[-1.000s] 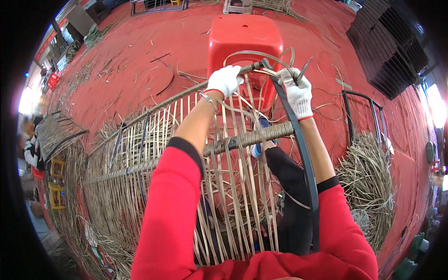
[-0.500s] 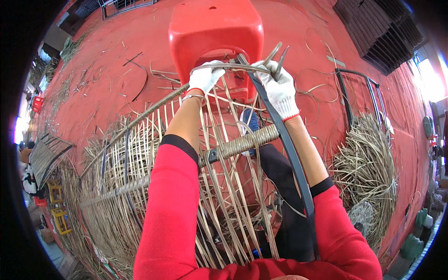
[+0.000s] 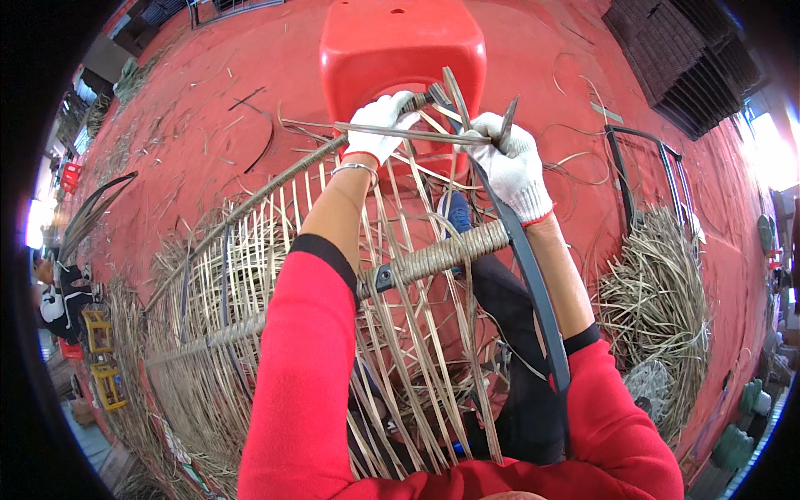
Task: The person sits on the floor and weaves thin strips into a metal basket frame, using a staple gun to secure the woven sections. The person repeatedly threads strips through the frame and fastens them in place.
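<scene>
A brown-grey flat wicker strip [image 3: 425, 133] stretches between my hands at the far corner of a partly woven frame. My left hand [image 3: 379, 125], in a white glove, is closed with the strip passing through it, beside the strip-wrapped end of the frame's far bar [image 3: 415, 102]. My right hand [image 3: 510, 167], also gloved, is closed round the strip, and loose ends stick up past its fingers. It rests next to the curved dark metal bar [image 3: 533, 287]. Pale strips [image 3: 417, 333] run lengthwise across the frame, over a thick wrapped crossbar [image 3: 433, 260].
A red plastic stool [image 3: 400, 46] stands just beyond my hands. To the right are a bundle of loose strips [image 3: 658, 292], a dark bare frame [image 3: 617, 167] and stacked dark panels [image 3: 683, 62]. Another person [image 3: 62, 292] is at the far left, near yellow stools [image 3: 104, 367].
The strip between my hands went from arched to straighter and lower. My right hand shifted slightly right and nearer, and my left hand turned beside the bar end. The other person's panel tilted.
</scene>
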Demonstrator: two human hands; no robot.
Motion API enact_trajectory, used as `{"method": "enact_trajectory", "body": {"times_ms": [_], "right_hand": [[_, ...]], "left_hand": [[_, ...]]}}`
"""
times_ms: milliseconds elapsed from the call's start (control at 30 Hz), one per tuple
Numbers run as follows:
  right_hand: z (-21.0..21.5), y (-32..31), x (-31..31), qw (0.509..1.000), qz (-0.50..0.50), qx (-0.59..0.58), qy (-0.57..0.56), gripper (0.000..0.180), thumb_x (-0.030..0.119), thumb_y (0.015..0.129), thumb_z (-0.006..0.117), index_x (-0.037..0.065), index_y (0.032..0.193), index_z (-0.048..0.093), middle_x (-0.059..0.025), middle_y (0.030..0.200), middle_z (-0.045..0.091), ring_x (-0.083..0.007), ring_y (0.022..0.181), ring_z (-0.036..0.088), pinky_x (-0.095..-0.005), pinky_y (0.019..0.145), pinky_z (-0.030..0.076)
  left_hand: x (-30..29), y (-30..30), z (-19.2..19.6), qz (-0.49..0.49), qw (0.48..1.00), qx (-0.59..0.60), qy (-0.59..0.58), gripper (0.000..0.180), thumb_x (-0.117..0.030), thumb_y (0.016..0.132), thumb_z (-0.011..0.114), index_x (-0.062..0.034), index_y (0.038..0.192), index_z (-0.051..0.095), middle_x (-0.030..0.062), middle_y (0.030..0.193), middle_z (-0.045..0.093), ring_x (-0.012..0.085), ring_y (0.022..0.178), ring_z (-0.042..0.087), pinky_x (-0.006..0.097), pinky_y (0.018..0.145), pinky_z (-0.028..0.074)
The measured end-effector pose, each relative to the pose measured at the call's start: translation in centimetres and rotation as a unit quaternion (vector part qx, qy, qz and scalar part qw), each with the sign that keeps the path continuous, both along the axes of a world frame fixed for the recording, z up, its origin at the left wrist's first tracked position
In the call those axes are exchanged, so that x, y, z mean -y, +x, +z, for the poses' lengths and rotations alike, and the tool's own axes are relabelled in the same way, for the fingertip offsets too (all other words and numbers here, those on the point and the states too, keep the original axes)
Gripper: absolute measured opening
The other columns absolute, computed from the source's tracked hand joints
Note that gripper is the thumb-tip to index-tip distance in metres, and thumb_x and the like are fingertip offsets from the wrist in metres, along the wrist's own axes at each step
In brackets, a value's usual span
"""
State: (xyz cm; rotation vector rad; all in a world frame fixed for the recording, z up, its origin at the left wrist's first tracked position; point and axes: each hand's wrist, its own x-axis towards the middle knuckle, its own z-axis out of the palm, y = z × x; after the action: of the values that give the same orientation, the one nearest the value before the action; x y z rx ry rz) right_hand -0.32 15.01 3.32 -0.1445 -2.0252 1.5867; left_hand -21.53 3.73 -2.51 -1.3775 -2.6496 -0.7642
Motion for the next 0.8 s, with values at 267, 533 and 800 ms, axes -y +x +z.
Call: {"method": "enact_trajectory", "body": {"times_ms": [267, 533, 800], "right_hand": [[-0.9, -0.2, 0.1, 0.999, -0.008, -0.025, 0.019, 0.011, -0.007, 0.090, 0.071, 0.000, 0.097, 0.066, -0.0016, 0.086, 0.068, -0.0085, 0.083, 0.062, -0.0274, 0.080, 0.054], [-0.8, 0.5, 0.0, 0.999, 0.011, -0.006, 0.030, 0.003, -0.001, 0.095, 0.067, 0.000, 0.093, 0.065, -0.0019, 0.085, 0.061, -0.0089, 0.081, 0.056, -0.0264, 0.077, 0.049], [0.1, 0.7, 0.7, 0.997, 0.023, -0.016, 0.070, 0.016, -0.013, 0.087, 0.066, 0.002, 0.090, 0.061, -0.0021, 0.081, 0.059, -0.0084, 0.079, 0.054, -0.0242, 0.076, 0.050]], "left_hand": [[-0.4, -1.5, -2.0, -0.021, 0.997, -0.065, -0.030, 0.042, -0.043, 0.099, 0.055, -0.0158, 0.130, 0.060, 0.0158, 0.112, 0.071, 0.0381, 0.101, 0.067, 0.049, 0.086, 0.055], [-0.2, -1.3, -2.0, -0.043, 0.997, -0.063, 0.019, 0.033, -0.041, 0.100, 0.055, -0.0155, 0.120, 0.061, 0.0167, 0.105, 0.070, 0.0394, 0.097, 0.067, 0.052, 0.082, 0.054], [1.5, 0.9, -0.3, -0.063, 0.986, -0.129, 0.081, 0.045, -0.038, 0.089, 0.069, -0.0093, 0.123, 0.063, 0.0158, 0.113, 0.067, 0.0369, 0.106, 0.065, 0.048, 0.091, 0.054]]}}
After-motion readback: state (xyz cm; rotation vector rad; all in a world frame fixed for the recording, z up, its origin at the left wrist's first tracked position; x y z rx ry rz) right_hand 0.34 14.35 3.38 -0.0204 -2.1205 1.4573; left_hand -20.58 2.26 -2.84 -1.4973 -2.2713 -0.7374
